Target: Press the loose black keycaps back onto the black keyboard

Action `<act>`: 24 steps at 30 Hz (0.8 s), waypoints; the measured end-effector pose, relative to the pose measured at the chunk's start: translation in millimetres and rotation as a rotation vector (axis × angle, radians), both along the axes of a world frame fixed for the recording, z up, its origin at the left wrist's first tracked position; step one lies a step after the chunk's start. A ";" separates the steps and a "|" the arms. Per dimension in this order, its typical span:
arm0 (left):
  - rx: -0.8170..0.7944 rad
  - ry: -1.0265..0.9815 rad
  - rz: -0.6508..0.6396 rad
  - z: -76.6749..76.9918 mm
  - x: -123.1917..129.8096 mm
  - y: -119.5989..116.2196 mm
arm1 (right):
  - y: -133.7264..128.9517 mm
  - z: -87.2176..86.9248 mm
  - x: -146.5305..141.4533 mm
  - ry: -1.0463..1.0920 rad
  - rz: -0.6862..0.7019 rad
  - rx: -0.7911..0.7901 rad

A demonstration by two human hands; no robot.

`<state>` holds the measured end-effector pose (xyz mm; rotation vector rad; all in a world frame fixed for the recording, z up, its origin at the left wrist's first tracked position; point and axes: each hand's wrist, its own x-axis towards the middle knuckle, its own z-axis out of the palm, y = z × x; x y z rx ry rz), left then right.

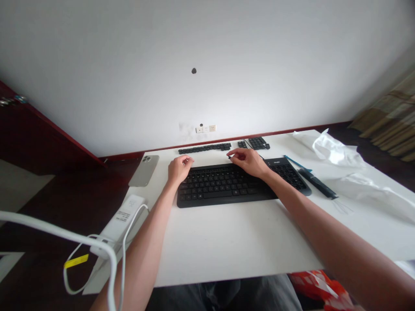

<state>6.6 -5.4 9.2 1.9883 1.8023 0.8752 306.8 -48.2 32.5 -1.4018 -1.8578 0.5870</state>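
A black keyboard (220, 185) lies on the white table (220, 233). My left hand (180, 168) rests by its upper left corner, fingers curled together; whether anything is between them is too small to tell. Over the keyboard's upper edge, my right hand (248, 160) pinches a small black keycap (230, 157) between thumb and forefinger. Behind the keyboard lies a row of loose black keycaps (204, 148), with a block of more keycaps (257, 143) to its right.
At the left are a phone (144, 171) and a white power strip (121, 220) with cables. A blue tool (296, 163), a black brush-like item (317, 183) and clear plastic wrapping (337, 151) lie at the right. A wall stands behind the table.
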 end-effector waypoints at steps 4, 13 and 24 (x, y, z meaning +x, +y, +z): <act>-0.013 -0.011 -0.001 2.0 0.4 -1.2 | 3.2 5.6 10.6 0.111 0.086 -0.094; -0.012 -0.017 -0.003 3.7 0.4 -3.0 | 2.9 9.8 13.7 0.200 0.186 -0.163; -0.011 -0.005 -0.010 2.7 0.2 -2.1 | 6.6 4.0 15.7 0.265 0.361 -0.266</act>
